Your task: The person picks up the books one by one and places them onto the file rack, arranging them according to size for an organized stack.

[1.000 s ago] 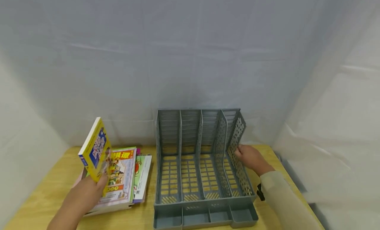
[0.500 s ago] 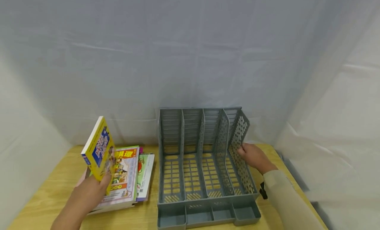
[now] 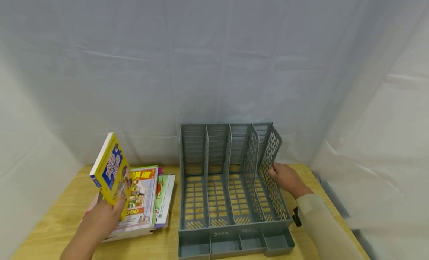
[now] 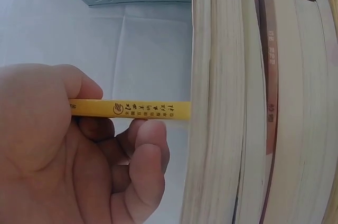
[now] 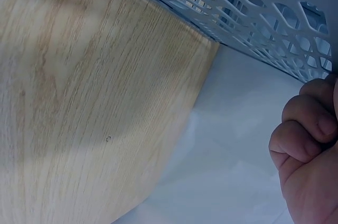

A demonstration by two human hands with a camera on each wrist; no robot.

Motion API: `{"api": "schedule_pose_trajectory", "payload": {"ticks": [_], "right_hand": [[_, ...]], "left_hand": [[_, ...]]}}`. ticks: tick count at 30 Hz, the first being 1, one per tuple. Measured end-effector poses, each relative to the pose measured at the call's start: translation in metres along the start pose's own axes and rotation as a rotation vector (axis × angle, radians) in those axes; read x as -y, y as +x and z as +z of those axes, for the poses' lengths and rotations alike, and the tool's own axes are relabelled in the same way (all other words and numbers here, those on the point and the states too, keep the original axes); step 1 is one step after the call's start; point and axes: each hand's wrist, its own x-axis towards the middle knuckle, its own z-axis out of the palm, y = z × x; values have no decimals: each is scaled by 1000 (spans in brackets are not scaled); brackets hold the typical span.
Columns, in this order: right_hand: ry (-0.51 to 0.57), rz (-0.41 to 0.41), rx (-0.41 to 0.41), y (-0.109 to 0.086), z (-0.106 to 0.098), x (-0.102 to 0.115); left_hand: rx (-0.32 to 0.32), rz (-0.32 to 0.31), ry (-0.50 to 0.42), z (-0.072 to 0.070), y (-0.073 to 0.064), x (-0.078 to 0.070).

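Observation:
A yellow book (image 3: 112,167) with a blue title block stands tilted up in my left hand (image 3: 100,219), above a stack of books and magazines (image 3: 144,211). In the left wrist view, thumb and curled fingers pinch the book's thin yellow spine (image 4: 148,109), with the stacked page edges (image 4: 219,102) just beyond. On the right, my right hand (image 3: 286,180) grips the front edge of the side wall of a grey file rack (image 3: 234,227). The right wrist view shows curled fingers (image 5: 298,139) at the perforated wall (image 5: 264,28); the thumb is mostly out of sight there.
The rack has several upright compartments and a row of small trays (image 3: 228,246) along its front. A green-and-white magazine (image 3: 163,200) sticks out from the stack towards the rack. White sheeting (image 3: 214,66) hangs behind and beside the wooden table (image 3: 47,215).
The rack, stack and both hands sit slightly farther right in the head view than a second ago. Both holds stay the same, and the yellow book tilts almost as before.

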Motion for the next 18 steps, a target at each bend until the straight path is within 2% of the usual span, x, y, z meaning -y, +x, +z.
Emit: {"api": "schedule_pose_trajectory", "payload": {"ticks": [6, 13, 18], "right_hand": [[-1, 9, -5, -2, -3, 1], [-2, 17, 3, -3, -3, 2], [-5, 19, 4, -2, -2, 3]], "left_hand": [[-1, 4, -6, 0, 2, 0], [7, -88, -97, 1, 1, 8], [-26, -84, -90, 0, -3, 11]]}}
